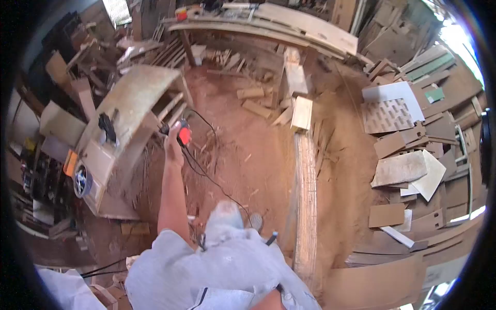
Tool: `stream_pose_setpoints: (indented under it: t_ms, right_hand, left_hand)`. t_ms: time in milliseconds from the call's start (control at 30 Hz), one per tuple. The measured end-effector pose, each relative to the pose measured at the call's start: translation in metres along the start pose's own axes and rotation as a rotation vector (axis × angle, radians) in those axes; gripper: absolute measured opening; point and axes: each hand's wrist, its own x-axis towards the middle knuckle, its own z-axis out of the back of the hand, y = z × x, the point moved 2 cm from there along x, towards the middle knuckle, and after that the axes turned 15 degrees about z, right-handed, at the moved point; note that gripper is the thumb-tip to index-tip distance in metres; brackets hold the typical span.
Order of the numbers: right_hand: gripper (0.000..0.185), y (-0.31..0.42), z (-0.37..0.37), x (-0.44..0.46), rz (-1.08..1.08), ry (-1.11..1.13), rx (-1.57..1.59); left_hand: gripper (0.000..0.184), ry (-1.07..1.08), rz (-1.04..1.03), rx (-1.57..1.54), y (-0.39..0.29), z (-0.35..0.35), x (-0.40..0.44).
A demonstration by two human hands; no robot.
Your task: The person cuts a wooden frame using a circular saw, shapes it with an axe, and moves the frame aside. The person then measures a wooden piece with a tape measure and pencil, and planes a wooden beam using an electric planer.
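Note:
My left hand (175, 139) is wrapped round a red and black power tool (184, 135), held out at arm's length beside the wooden cabinet (132, 103). A black cord (204, 174) runs from the tool down toward my body. My right hand is out of sight; only part of that arm shows at the bottom edge. To the right of my body lies a long rough plank (306, 206), with a pale wood block (301, 113) at its far end.
A workbench (232, 27) with long boards stands at the back. Scrap wood pieces (258, 106) lie on the dirt floor. Stacked panels and offcuts (400, 168) line the right side. A blue and white roll (82, 182) rests by the cabinet.

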Motion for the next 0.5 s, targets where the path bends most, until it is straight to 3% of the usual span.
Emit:
stream_pose_setpoints:
  t_ms: [133,267,500]
  right_hand:
    - [0.026,0.134,-0.060,0.089,0.157,0.097,0.020]
    - [0.026,0.221,-0.128,0.134,0.211,0.188,0.022]
    - [0.027,0.281,-0.245,0.177,0.063,0.262,-0.073]
  left_hand:
    - [0.046,-0.115,0.075,0.034,-0.008,0.015,0.048]
    - [0.043,-0.147,0.117,0.065,-0.009,0.038,0.116]
    - [0.035,-0.152,0.190,-0.064,-0.021,0.131,0.237]
